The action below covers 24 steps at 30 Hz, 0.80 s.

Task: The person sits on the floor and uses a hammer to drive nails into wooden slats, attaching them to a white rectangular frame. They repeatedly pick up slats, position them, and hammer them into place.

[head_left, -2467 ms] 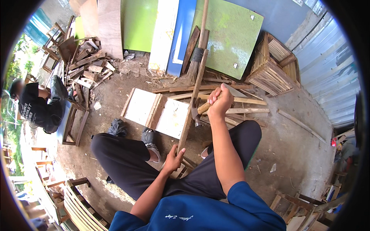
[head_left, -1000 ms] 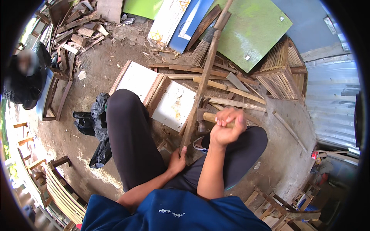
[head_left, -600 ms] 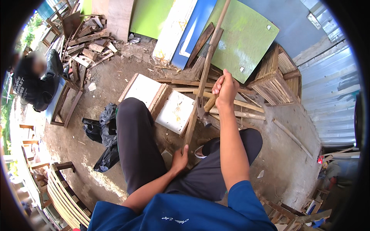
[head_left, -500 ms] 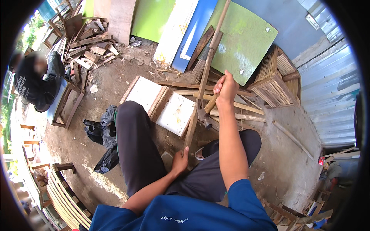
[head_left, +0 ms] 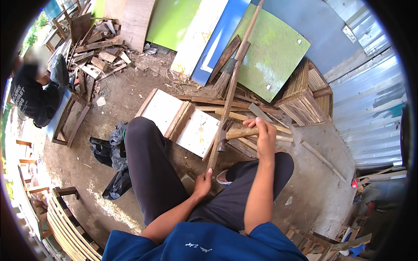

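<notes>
My left hand is wrapped round the lower end of a long wooden strip, which slants up and away to the far edge of the view. My right hand grips the wooden handle of a claw hammer, some fingers loosely extended. The hammer's head lies against the strip, a little beyond my left hand; whether the claw has hold of a nail is too small to tell. Beneath the strip, between my knees and the wood pile, sits a white-topped wooden piece with brown battens.
Loose boards and a stick broom lie beyond the strip. A slatted wooden crate stands to the right. Black plastic bags lie by my left knee. Scrap wood is heaped far left, near a seated person.
My right hand has moved down and slightly right, swinging the hammer handle from a steep slant to nearly level. The left hand still holds the strip's lower end.
</notes>
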{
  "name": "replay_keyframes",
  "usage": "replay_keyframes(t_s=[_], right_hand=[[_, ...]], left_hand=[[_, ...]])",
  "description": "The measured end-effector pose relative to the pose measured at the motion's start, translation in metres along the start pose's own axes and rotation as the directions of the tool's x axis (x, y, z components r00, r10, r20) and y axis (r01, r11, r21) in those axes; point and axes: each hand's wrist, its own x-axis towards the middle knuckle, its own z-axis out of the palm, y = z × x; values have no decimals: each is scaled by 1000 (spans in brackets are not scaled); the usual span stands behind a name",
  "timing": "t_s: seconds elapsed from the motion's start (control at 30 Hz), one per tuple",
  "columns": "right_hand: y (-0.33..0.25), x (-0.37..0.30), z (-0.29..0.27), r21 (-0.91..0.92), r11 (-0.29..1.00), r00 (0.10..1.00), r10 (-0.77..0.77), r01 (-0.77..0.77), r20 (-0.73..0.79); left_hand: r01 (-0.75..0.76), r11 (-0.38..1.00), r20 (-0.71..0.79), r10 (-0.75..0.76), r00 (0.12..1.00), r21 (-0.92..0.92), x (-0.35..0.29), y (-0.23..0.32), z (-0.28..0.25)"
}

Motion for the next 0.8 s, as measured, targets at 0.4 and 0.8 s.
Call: replay_keyframes(t_s=[0.4,0.8], right_hand=[[-85,79,10,-955,239,402,868,176,292],[-62,114,33,-758,-76,507,785,648,355]], left_hand=[[-126,987,-54,131,990,95,2,-1,3],[-46,975,-12,50,999,217,-6,19,-8]])
